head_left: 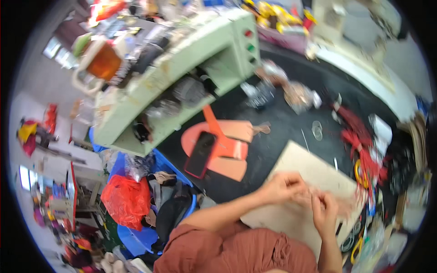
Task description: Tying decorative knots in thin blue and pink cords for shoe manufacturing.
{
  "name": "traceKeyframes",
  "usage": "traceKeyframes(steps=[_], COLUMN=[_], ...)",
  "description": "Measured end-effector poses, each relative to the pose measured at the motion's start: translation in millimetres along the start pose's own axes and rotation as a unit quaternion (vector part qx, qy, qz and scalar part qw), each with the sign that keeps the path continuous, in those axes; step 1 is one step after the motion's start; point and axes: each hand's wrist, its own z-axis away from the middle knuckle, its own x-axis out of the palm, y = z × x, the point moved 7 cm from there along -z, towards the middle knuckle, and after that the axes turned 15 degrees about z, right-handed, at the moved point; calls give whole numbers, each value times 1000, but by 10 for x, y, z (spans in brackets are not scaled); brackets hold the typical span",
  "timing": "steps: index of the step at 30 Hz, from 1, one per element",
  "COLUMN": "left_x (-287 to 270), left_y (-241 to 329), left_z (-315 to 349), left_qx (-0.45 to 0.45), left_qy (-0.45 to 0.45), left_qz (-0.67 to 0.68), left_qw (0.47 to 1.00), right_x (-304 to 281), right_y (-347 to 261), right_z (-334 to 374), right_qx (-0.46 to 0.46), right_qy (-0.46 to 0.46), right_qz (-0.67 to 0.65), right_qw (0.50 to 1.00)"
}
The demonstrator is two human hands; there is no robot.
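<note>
Over a beige board [298, 159], my left hand [287, 187] is closed in a pinch, fingertips pressed together. My right hand [325, 210] pinches too, just to the right of it and a little nearer me. A pale pinkish, blurred patch shows between and beyond the hands; whatever they hold is too thin and smeared to name. Left of the board, flat orange cut pieces [231, 169] lie on the dark table [273, 141], with a dark phone in a red case [201, 154] resting on them.
A pale green shelf unit [182, 73] crosses the back left. Plastic bags [298, 96] lie behind the board. Dark red strands [359, 141] and yellow-handled scissors [361, 174] are at the right. A blue bin [136, 239] with a red bag [127, 200] stands at my left.
</note>
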Motion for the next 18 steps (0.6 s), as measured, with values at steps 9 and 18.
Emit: traceKeyframes(steps=[9,18], left_x=[162,347], left_y=[277,220], left_z=[94,141], left_qx=[100,147], left_qy=[48,-37], left_qz=[-178,-226], left_qw=[978,962], right_x=[-105,-14], right_y=[25,148], right_z=[-129,-125], right_qx=[96,157], right_qy=[-10,-119], right_qz=[-188,-236], right_qw=[977,951])
